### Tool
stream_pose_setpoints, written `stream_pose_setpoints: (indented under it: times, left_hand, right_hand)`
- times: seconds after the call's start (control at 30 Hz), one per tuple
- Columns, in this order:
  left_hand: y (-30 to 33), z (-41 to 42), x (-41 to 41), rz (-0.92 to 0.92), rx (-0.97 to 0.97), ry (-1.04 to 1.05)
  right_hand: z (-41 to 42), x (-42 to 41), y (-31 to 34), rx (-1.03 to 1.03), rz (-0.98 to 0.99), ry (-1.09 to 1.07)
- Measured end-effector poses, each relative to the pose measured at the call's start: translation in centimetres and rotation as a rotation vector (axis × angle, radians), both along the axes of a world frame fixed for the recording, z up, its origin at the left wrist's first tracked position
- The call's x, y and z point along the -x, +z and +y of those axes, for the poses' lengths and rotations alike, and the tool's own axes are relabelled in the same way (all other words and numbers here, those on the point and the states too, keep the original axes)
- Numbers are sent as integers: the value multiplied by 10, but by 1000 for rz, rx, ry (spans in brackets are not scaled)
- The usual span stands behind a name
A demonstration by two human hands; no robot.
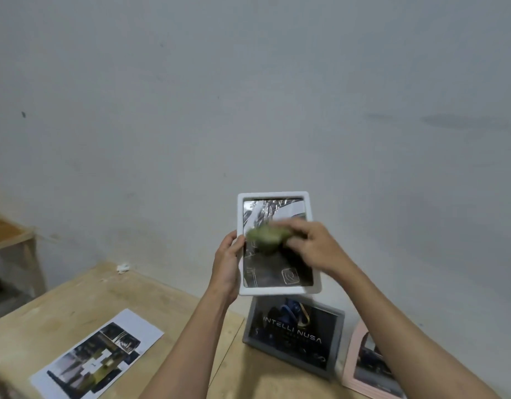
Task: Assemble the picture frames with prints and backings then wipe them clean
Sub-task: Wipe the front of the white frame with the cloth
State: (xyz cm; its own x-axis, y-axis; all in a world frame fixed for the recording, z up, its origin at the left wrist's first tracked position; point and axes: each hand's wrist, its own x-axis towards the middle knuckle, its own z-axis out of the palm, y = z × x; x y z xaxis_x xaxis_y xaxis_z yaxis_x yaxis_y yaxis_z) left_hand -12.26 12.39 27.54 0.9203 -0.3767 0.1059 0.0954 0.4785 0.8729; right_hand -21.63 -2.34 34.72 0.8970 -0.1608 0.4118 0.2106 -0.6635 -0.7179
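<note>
A white picture frame [277, 290] with a dark print behind its glass is held upright above the table. My left hand [227, 262] grips its left edge, thumb on the front. My right hand [313, 246] holds a bunched green cloth [264, 236] pressed against the glass in the upper half of the frame; the cloth is blurred. A grey frame [296, 336] with a dark print reading "INTELLI NUSA" stands on the table under the white one. A pink frame [360, 367] lies to its right, partly hidden by my right forearm.
A loose printed sheet [99, 355] lies on the wooden table [76, 298] at the left. A small white scrap [122, 267] sits near the table's far edge. A wooden stool or shelf [10, 237] stands at the far left against the grey wall.
</note>
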Motion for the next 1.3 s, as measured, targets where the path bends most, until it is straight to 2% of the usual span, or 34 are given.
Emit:
stream_pose_setpoints:
  times: [0.03, 0.1, 0.2, 0.27, 0.37, 0.43, 0.5, 0.63, 0.7, 0.77, 0.87, 0.9, 0.93, 0.97, 1.03, 1.07, 1.13, 1.3]
  left_hand:
    - [3, -4, 5, -14, 3, -19]
    - [11, -13, 15, -65, 19, -50]
    - [27, -17, 18, -122, 102, -35]
    - [33, -15, 14, -124, 142, -6]
    - [30, -9, 5, -67, 155, 37]
    - [28, -7, 3, -55, 95, 84]
    - [24, -9, 1, -70, 3, 134]
    - [18, -18, 13, -70, -84, 125]
    - [23, -22, 22, -104, -79, 61]
    - [31, -24, 28, -155, -61, -16]
    - [42, -26, 35, -167, -41, -41]
    - [44, -27, 35, -171, -41, -22]
    - [46, -27, 35, -172, -36, -8]
    - [47, -28, 35, -165, -23, 4]
    - [52, -30, 36, -132, 33, 36]
    - [53, -31, 36, -117, 58, 56]
    - [49, -32, 32, -109, 48, 94]
    - [28, -29, 28, -111, -44, 193]
  right_hand:
    - [-6, -6, 12, 53, -132, -130]
    - [-10, -15, 25, 290, -247, -289]
    - [0, -21, 11, 637, -292, -201]
    - [8, -16, -7, 682, -323, -102]
    - [15, -4, -28, 641, -222, 22]
    - [18, 7, -39, 678, -121, 121]
    - [17, 18, -45, 614, 3, 190]
    - [11, 34, -20, 168, 252, 254]
    - [7, 41, 2, 44, 305, 270]
    - [1, 44, 27, -25, 282, 264]
    - [-17, 46, 64, -257, -12, 125]
    - [-25, 43, 74, -216, -164, 11]
    - [-33, 39, 82, -47, -301, -111]
    - [-41, 35, 85, 213, -393, -224]
    - [-52, 30, 76, 708, -419, -386]
    - [-56, 28, 64, 855, -364, -411]
    - [-57, 32, 31, 954, -214, -413]
    - [-40, 59, -40, 786, 29, -305]
